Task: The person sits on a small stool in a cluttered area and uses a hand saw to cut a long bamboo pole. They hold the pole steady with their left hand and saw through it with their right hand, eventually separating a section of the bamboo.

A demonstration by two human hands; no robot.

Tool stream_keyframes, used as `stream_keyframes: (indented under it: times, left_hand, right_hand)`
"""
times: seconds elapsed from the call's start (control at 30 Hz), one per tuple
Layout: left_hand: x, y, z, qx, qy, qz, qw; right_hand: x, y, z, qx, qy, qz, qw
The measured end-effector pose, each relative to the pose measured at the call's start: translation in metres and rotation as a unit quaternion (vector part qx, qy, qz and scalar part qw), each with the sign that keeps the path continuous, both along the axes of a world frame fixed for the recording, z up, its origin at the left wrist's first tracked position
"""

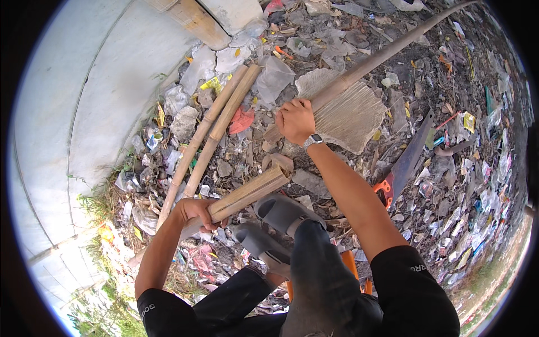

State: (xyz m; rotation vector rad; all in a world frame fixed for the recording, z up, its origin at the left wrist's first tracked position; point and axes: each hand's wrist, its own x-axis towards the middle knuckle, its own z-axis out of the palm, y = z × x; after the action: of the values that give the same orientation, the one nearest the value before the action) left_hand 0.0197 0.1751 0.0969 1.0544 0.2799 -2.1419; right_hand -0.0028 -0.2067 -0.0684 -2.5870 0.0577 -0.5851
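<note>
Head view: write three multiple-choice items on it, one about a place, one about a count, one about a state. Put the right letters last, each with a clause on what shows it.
1. Where does the handsaw lie?
A. On the littered ground to the right of the right arm
B. Across the two loose bamboo poles
C. On the concrete slab

2. How many loose bamboo poles lie side by side on the ground beyond the left hand?
A. One
B. Two
C. Four

3. What is the right hand doing?
A. Resting open on a knee
B. Closed around the upper end of a bamboo piece
C. Holding the saw's handle

Answers: 1 A, the blade and its orange handle rest on rubble right of the forearm. 2 B, a pair of poles run together up toward the concrete slab. 3 B, the fingers wrap the end of the bamboo piece, while the left hand grips it lower down.
</note>
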Motion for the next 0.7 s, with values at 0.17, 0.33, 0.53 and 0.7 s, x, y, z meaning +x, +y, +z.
stream_keyframes:
  times: [0.17,0.33,0.53,0.7]
  left_hand:
    - [-0.001,0.026,0.023,0.064,-0.478,0.080,0.873]
    - [0.046,0.003,0.038,0.147,-0.667,-0.149,0.715]
    - [0.118,-0.007,0.018,0.199,-0.788,-0.240,0.531]
    - [0.112,0.004,-0.047,0.293,-0.837,-0.161,0.433]
  right_hand:
    - [0.000,0.002,0.004,-0.001,0.022,0.002,1.000]
    - [0.001,-0.001,0.005,-0.010,-0.003,-0.001,1.000]
    - [0.003,0.002,0.005,-0.034,-0.003,0.010,0.999]
    - [0.006,0.007,0.000,-0.032,0.005,0.008,0.999]
